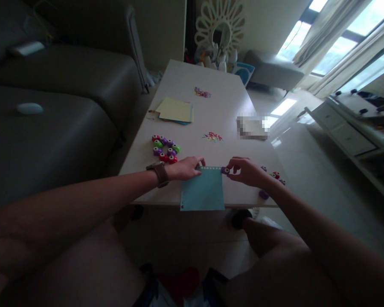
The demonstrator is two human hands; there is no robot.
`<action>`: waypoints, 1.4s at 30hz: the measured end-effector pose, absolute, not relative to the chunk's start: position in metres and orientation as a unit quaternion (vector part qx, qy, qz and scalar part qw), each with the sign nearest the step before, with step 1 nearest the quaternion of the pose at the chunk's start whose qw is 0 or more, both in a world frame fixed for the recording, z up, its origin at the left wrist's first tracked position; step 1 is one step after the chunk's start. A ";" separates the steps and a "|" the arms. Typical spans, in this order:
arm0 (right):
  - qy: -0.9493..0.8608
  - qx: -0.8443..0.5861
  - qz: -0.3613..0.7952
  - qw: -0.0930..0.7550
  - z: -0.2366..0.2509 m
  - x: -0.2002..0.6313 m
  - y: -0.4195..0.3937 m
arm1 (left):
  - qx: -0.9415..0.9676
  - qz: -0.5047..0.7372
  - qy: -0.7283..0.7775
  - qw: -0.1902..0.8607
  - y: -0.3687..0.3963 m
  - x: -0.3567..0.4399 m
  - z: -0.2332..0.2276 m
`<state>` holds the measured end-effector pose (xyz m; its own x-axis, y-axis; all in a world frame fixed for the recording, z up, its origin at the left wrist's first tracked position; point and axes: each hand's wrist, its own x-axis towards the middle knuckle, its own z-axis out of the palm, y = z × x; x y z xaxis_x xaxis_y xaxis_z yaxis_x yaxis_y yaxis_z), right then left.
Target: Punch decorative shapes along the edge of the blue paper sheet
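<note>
A light blue sheet of paper (202,189) lies at the table's front edge, its near end overhanging. Small punched shapes run along its far edge, and a tiny dark shape marks its near left corner. My left hand (187,167), with a watch on the wrist, is closed at the sheet's far left corner, thumb and fingers at the paper. At the far right corner, my right hand (243,169) grips a small purple craft punch (225,170) between thumb and fingers; the punch sits against the paper's edge. Beyond the sheet lies a little pile of punched paper bits (213,136).
Several red, green and purple punches (162,157) form a ring at left; more punches (264,194) lie by my right forearm. Coloured paper sheets (175,110) are stacked farther back, near another pile of bits (202,92). A blurred-out object (252,128) rests at the right edge.
</note>
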<state>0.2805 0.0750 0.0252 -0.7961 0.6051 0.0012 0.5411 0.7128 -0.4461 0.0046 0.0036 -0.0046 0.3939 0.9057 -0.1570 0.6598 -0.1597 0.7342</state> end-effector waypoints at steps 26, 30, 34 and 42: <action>-0.789 -0.416 0.452 -0.007 0.009 0.277 0.074 | 0.906 0.100 0.367 0.186 -0.022 0.025 -0.001; -0.781 -0.412 0.470 0.010 0.010 0.276 0.074 | 0.907 0.101 0.366 0.182 -0.021 0.024 -0.002; -0.785 -0.402 0.471 0.022 0.009 0.275 0.073 | 0.905 0.101 0.368 0.190 -0.022 0.024 -0.003; -0.801 -0.410 0.436 0.027 0.005 0.273 0.075 | 0.900 0.096 0.373 0.202 -0.022 0.026 -0.001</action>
<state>0.2732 0.0746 0.0046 -0.6628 0.6793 -0.3151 0.6330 0.2836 -0.7203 0.0257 -0.0215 -0.0010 0.7031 0.7108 0.0221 0.6330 -0.6397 0.4359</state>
